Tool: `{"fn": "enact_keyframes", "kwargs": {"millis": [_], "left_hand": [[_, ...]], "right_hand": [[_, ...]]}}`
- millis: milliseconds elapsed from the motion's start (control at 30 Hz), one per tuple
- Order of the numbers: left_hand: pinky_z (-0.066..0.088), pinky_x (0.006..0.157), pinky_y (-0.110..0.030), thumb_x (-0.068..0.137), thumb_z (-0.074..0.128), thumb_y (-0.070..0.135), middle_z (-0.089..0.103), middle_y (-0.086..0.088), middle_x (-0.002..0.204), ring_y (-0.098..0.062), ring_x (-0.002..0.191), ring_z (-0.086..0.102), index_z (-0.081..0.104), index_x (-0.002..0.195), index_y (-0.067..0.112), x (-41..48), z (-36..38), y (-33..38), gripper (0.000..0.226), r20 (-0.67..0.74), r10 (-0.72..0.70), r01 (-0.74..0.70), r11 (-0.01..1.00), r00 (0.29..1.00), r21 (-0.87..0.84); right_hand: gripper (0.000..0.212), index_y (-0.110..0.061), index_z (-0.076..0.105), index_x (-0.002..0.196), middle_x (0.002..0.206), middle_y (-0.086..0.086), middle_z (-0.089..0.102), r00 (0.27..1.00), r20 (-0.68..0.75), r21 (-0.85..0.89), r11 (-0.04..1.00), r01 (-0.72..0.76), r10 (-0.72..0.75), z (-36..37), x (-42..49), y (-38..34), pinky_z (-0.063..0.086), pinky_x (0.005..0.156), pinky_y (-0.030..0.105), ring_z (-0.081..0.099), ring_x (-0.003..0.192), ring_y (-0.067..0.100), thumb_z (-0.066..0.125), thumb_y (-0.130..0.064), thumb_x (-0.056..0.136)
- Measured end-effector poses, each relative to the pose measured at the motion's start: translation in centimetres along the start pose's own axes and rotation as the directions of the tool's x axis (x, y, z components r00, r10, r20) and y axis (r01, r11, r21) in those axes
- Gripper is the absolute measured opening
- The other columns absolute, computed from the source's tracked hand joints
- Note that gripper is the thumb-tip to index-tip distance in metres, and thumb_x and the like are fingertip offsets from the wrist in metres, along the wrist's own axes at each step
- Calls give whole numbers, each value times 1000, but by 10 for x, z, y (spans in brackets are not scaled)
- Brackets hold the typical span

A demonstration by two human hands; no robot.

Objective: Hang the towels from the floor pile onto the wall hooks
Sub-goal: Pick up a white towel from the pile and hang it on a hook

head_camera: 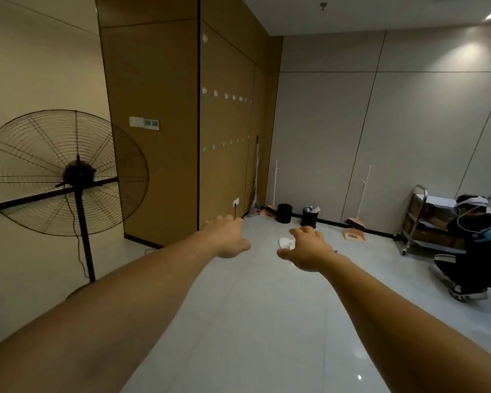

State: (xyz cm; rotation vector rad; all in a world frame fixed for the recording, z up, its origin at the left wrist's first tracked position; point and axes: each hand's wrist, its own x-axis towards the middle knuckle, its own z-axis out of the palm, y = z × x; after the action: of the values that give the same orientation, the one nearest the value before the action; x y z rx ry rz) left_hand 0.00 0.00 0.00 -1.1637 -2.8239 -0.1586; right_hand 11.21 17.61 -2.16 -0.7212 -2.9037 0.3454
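Both my arms stretch forward over the pale tiled floor. My left hand (227, 236) hangs with loosely bent fingers and holds nothing. My right hand (306, 248) is also empty, fingers relaxed and spread. A small pile of white towels (285, 243) lies on the floor far ahead, partly hidden behind my right hand. Two rows of round white wall hooks (224, 95) run along the brown wall panel on the left, the lower row (213, 148) at about waist height.
A large standing fan (77, 177) stands at the left by the wall. Two black bins (284, 213), brooms and dustpans (354, 235) line the far wall. A crouching person (471, 245) and a metal cart (417, 222) are at the right.
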Motion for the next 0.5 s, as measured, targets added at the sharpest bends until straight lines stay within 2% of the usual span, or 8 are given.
{"fn": "enact_keyframes", "kwargs": {"millis": [233, 433, 500], "left_hand": [[36, 102, -44, 91, 45, 51, 38, -9, 145, -29, 129, 38, 30, 145, 18, 83, 3, -51, 65, 38, 16, -16, 1000, 999, -7], [42, 90, -43, 90, 46, 48, 48, -9, 128, -28, 111, 47, 42, 130, 17, 152, 17, -71, 51, 86, 57, -57, 998, 995, 2], [41, 91, -43, 89, 46, 48, 47, -8, 129, -28, 112, 46, 41, 132, 18, 182, 22, -74, 53, 86, 63, -62, 998, 994, -6]], "right_hand": [[75, -21, 30, 148, 155, 5, 27, 998, -15, 17, 998, -53, 53, 9, 84, -17, 33, 108, 50, 26, 139, 32, 59, -55, 87], [75, -21, 30, 148, 155, 5, 26, 998, 7, 9, 998, -68, 68, 19, 154, -15, 31, 110, 51, 26, 139, 32, 60, -54, 87], [75, -22, 30, 148, 156, 5, 26, 998, 6, 9, 998, -60, 60, 22, 183, -12, 31, 110, 51, 25, 140, 32, 59, -54, 87]]}}
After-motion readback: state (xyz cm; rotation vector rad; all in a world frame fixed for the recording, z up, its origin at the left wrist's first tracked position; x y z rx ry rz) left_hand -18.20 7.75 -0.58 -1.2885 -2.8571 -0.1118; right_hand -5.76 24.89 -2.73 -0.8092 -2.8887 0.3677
